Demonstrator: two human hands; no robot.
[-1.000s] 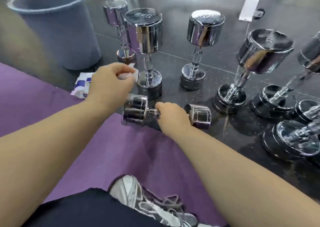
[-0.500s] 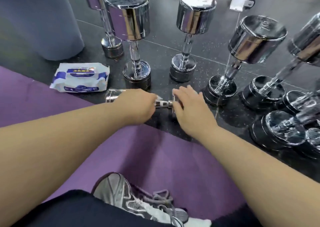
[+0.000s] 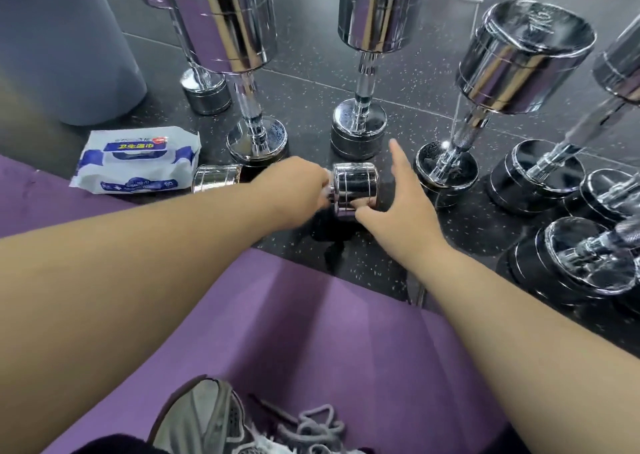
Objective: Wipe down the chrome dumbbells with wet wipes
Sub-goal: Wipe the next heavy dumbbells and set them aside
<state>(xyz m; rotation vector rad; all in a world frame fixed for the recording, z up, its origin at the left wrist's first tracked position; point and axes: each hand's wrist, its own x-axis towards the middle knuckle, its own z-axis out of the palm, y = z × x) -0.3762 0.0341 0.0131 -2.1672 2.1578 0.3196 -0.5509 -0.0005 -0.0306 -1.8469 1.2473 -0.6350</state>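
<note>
The dumbbell (image 3: 355, 188) is lying on its side on the dark floor (image 3: 311, 72), just past the edge of the purple mat (image 3: 311, 315), at 12 o'clock from the person. Its long axis is running from 9 to 3 o'clock, square across the reach of both arms. The left hand (image 3: 294, 190) is sitting curled over the handle between the two heads, hiding it. A pale scrap is showing at its 3 o'clock edge, probably the wipe, though I cannot tell for sure. The right hand (image 3: 398, 207) is lying spread at 4 o'clock from the right head, its thumb (image 3: 365, 215) touching that head's near side and the other fingers splayed clear of it. Judging by this, the left hand is the one working the bar, and any stroke will be travelling along the 9-to-3 line while the right hand is steadying the head against rolling. The wipe pack (image 3: 138, 159) is resting at 9 o'clock from the dumbbell, beside its left head. Upright dumbbells (image 3: 377, 13) are standing at 12 to 2 o'clock.
</note>
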